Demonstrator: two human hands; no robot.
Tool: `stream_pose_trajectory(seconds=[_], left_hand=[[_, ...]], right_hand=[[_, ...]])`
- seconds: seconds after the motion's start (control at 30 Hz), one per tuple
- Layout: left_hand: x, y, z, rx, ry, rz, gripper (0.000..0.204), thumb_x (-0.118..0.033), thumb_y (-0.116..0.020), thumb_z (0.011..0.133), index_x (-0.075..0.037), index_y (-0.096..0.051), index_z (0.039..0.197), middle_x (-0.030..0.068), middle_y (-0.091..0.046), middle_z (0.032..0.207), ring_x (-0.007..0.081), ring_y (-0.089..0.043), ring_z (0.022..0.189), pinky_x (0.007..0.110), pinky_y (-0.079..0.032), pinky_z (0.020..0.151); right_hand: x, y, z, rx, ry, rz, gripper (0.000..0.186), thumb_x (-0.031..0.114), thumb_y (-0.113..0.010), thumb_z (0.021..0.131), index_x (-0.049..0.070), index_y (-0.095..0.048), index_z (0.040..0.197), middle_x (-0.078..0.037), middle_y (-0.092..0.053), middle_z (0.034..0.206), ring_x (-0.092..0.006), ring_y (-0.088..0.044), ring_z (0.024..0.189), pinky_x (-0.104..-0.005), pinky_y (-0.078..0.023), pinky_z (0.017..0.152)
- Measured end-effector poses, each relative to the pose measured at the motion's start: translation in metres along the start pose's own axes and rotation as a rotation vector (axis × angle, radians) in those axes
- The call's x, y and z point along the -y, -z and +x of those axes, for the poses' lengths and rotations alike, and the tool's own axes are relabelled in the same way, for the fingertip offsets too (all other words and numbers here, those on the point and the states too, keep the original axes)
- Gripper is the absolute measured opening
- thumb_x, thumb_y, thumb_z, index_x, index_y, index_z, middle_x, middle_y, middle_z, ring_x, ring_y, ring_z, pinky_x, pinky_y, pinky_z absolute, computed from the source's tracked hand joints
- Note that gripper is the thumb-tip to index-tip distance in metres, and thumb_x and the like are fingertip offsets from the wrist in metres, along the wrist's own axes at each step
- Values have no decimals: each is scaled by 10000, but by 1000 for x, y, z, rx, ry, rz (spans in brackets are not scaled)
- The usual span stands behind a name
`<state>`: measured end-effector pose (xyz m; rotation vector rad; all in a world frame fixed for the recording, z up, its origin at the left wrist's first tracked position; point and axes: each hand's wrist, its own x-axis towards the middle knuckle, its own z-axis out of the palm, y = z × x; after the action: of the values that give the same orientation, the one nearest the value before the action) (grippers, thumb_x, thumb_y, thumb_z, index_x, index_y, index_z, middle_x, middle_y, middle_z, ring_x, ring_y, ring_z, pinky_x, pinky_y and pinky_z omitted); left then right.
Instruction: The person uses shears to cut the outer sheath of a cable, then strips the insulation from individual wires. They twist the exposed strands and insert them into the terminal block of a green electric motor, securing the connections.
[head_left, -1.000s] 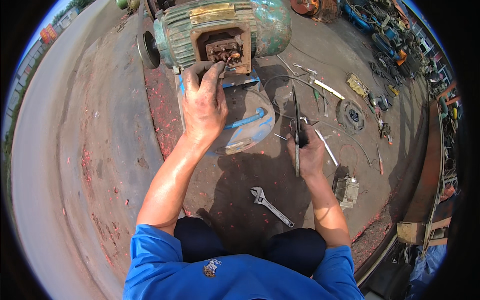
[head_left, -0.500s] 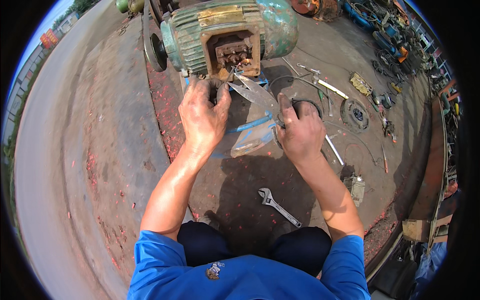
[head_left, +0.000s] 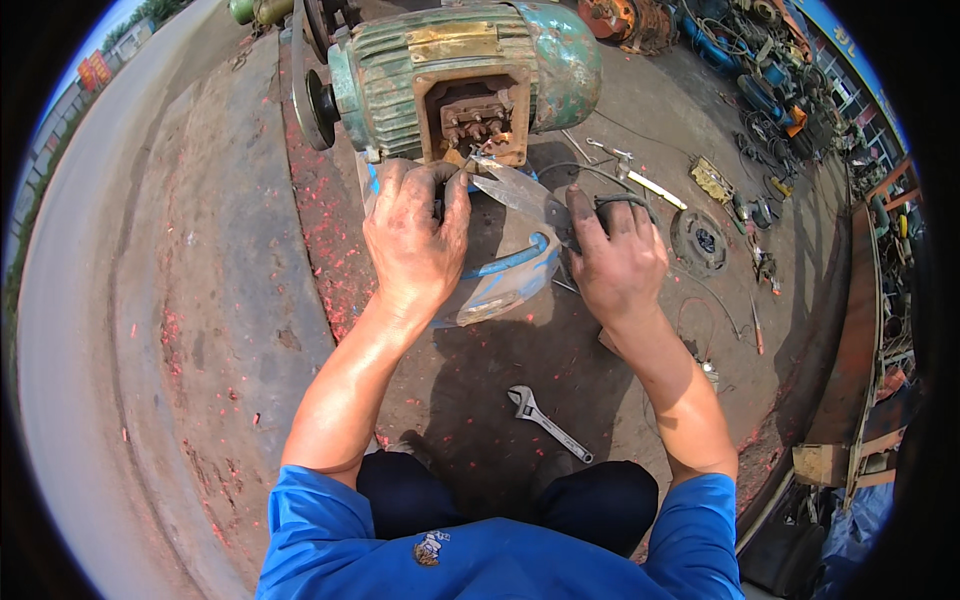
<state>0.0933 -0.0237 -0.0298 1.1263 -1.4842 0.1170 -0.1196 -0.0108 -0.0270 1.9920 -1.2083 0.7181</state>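
My right hand (head_left: 622,262) is wrapped round the dark handles of a pair of large scissors (head_left: 518,194), whose broad grey blades point up and left. Beside the blade tips, the fingertips of my left hand (head_left: 412,240) are pinched on a thin dark wire (head_left: 466,162). That wire runs up toward the open terminal box (head_left: 474,118) of a worn green electric motor (head_left: 390,85). Rusty terminal studs and a bit of bright copper show inside the box. My fingers partly cover the wire and the scissor handles.
An adjustable wrench (head_left: 548,424) lies on the ground before my knees. Below my hands is a blue-marked curved piece (head_left: 510,285). To the right lie a hammer (head_left: 650,188), a round metal disc (head_left: 700,242) and cables. Machine parts (head_left: 775,90) are heaped farther right.
The scissor blades look closer together than before, still beside the wire. Both hands stay near the terminal box, and the whole view has shifted slightly.
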Motion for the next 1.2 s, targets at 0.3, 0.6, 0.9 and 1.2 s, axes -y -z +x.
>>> stream_pose_trajectory(seconds=[0.3, 0.6, 0.9, 1.2], left_hand=[[5, -14, 0, -3, 122, -253, 147, -44, -660, 866, -1, -681, 1006, 174, -656, 883, 352, -641, 793, 408, -518, 708], [-7, -41, 1, 106, 355, -415, 155, -93, -661, 894, -3, -700, 1015, 149, -709, 844, 212, -673, 737, 322, -519, 697], [0, -41, 0, 91, 290, -391, 136, -73, -673, 815, -6, -704, 929, 180, -695, 866, 358, -680, 830, 400, -524, 738], [-5, -37, 0, 112, 241, -421, 128, -68, -672, 835, -28, -704, 952, 165, -686, 838, 356, -668, 784, 396, -521, 690]], right_hand=[[8, -9, -13, 248, -342, 585, 487, 166, -813, 644, 117, -670, 1107, -93, -682, 874, -317, -661, 771, -376, -532, 665], [13, -10, -18, 499, -595, 1031, 358, 62, -718, 780, 11, -648, 1127, -77, -703, 887, -95, -632, 783, -280, -512, 694], [8, -9, -12, 160, -213, 415, 475, 42, -763, 636, 62, -648, 1097, -131, -662, 825, -318, -660, 738, -387, -519, 655], [7, -14, -27, 311, -515, 758, 440, -5, -730, 653, 57, -654, 1082, -159, -688, 834, -260, -696, 741, -324, -526, 680]])
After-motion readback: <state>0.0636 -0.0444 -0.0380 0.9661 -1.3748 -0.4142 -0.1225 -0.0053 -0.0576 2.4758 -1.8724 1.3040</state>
